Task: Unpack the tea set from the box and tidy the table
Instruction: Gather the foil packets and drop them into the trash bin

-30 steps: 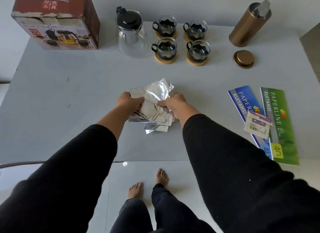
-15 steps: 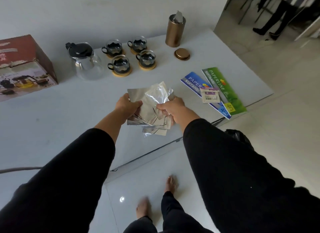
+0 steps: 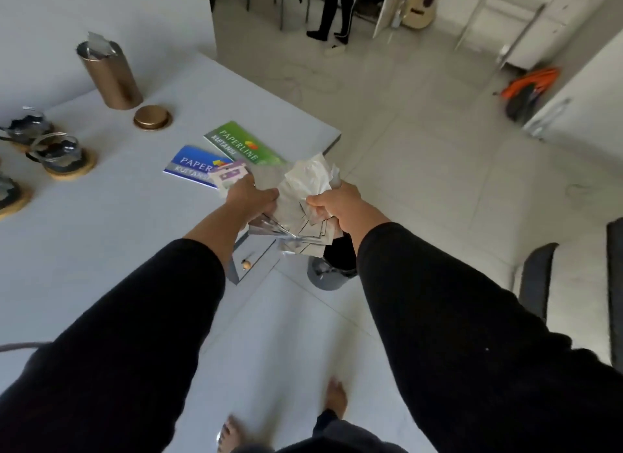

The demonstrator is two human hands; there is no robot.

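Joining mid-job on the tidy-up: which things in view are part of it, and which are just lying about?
Job:
- foil wrappers, held in left hand and right hand
- bin on the floor below them
- cups on coasters

Lying about:
- gold canister and its lid
- green booklet, blue booklet
- small packet
- guitar

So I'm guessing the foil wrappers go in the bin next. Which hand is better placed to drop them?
The right hand, probably. It grips the foil wrappers almost directly above the bin on the floor, while the left hand holds them nearer the table edge.
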